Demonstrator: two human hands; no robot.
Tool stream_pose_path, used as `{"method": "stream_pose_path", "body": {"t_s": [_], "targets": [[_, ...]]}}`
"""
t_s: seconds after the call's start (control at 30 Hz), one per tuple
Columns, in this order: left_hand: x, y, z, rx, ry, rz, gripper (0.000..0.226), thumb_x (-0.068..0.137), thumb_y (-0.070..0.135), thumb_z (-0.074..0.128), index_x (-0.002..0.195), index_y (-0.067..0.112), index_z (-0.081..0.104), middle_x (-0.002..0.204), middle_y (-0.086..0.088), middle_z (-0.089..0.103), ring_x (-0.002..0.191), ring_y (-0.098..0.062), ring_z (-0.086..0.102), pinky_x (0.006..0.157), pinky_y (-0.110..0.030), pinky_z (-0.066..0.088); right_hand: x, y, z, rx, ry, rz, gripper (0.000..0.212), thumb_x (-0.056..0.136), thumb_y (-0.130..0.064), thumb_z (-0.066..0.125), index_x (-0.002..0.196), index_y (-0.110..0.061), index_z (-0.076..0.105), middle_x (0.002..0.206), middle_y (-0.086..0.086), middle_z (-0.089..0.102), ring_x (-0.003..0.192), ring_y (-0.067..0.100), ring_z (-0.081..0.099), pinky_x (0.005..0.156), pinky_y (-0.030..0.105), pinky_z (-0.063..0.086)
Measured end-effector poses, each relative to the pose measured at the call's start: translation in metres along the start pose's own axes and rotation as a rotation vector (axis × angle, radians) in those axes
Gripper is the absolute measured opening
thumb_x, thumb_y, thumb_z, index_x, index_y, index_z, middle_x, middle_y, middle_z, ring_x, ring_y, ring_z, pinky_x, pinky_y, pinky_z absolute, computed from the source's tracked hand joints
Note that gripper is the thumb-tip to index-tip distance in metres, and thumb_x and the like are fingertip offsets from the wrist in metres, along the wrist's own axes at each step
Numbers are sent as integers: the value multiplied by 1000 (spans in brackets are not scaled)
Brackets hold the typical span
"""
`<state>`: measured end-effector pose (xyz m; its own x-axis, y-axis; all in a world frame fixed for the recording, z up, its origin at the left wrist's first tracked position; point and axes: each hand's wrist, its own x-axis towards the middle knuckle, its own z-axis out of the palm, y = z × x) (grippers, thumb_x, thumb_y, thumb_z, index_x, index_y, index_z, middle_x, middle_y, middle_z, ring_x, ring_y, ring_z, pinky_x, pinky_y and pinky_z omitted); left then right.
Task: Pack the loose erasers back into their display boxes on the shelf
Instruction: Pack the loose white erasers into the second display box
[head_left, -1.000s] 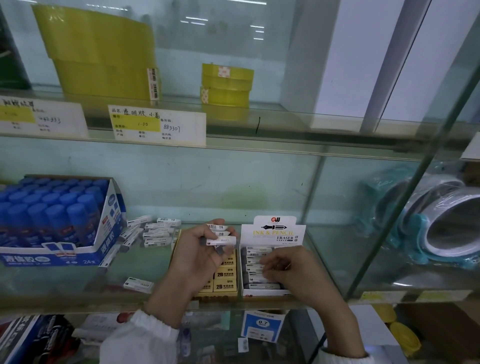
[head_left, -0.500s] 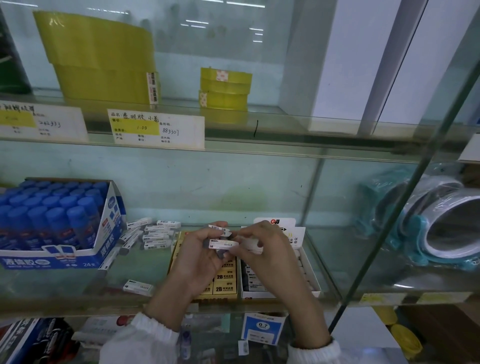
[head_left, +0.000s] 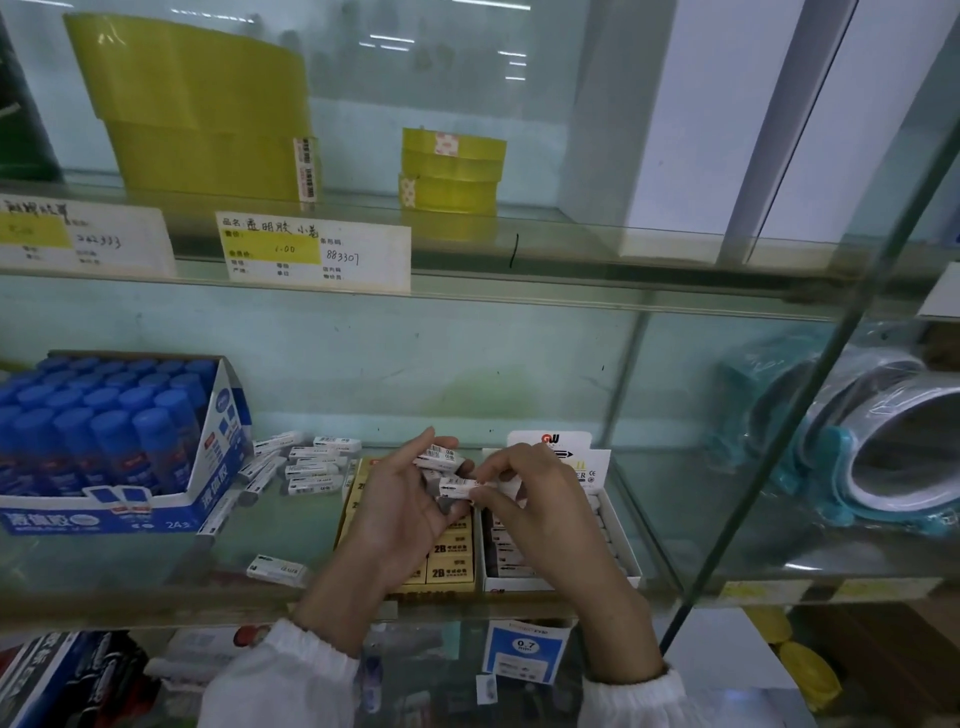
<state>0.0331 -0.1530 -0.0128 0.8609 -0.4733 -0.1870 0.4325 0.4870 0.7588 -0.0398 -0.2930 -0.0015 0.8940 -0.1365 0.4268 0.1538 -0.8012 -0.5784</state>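
**Both hands holding erasers above the display boxes**

Head view: The left hand (head_left: 410, 514) is hovering palm-up over the middle glass shelf (head_left: 156, 571), its fingers curling loosely round a small stack of erasers (head_left: 440, 457) in white printed sleeves. The right hand (head_left: 540, 514) is meeting it from the right, thumb and forefinger pinching one eraser (head_left: 458, 487) at the lower edge of that stack; the other fingers are folding under.

Directly beneath the hands, two boxes are standing side by side at the shelf's front edge. The yellow 2B eraser box (head_left: 449, 564) is sitting under the left hand. The white display box (head_left: 621, 540), with its upright header card, is sitting under the right and is showing rows of erasers inside.

More loose erasers (head_left: 311, 470) are lying in a pile to the left, beside the blue glue stick box (head_left: 104, 441). Another lone eraser (head_left: 278, 567) is lying near the shelf's front edge.
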Motion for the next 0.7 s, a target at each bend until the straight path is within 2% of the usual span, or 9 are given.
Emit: {"method": "stream_pose_path", "body": {"t_s": [0.07,0.13,0.23,0.33,0.43,0.53,0.6,0.7], "targets": [[0,0,-1,-8,3,4,29,94,32,59,106,6,64,88,-16,63,76,-25,61,66,-34,52,-4,2,-8,93,4,55,5,90,-26,67,94,-25,65,85,-11,68,79,0,61,64,15,48],[0,0,-2,-24,-6,2,26,93,30,59,102,6,63,84,-16,63,73,-25,62,56,-29,52,-11,11,-20,234,20,159,6,90,-19,67,92,-24,63,74,-4,71,62,4,64,57,21,53],[0,0,-2,-27,-18,0,25,93,29,58,99,6,64,86,-18,63,76,-27,64,52,-28,49,-19,33,-40,369,37,249,18,86,-3,69,90,-20,65,77,1,73,64,15,70,62,35,59],[2,-2,-2,-21,-20,16,34,94,36,56,104,5,63,87,-19,65,78,-29,66,56,-30,48,-23,43,-46,358,-10,262,21,83,-1,71,92,-20,67,88,-5,73,74,15,70,67,30,59],[3,-2,-3,-30,-20,15,40,97,41,52,105,4,63,86,-20,65,79,-30,66,57,-31,48,-26,42,-37,393,-36,244,24,88,-2,66,93,-25,67,92,-3,73,78,16,70,68,32,59],[2,-1,-3,-26,-2,12,40,97,42,51,105,4,63,86,-19,65,79,-30,65,57,-31,51,-25,36,-25,381,-68,267,29,88,-1,64,89,-29,66,92,-4,72,82,11,70,65,23,55],[0,0,-1,-22,7,20,39,97,41,51,104,4,63,86,-20,65,77,-30,65,57,-31,50,-23,34,-21,287,-74,249,26,87,-4,67,88,-31,67,92,-9,72,81,4,68,65,18,54],[-1,0,0,-13,22,42,37,98,39,51,103,4,63,84,-20,65,75,-30,66,64,-33,43,-23,34,-20,46,-117,162,18,88,-11,68,95,-27,72,87,-19,67,81,-12,57,68,3,43]]}}
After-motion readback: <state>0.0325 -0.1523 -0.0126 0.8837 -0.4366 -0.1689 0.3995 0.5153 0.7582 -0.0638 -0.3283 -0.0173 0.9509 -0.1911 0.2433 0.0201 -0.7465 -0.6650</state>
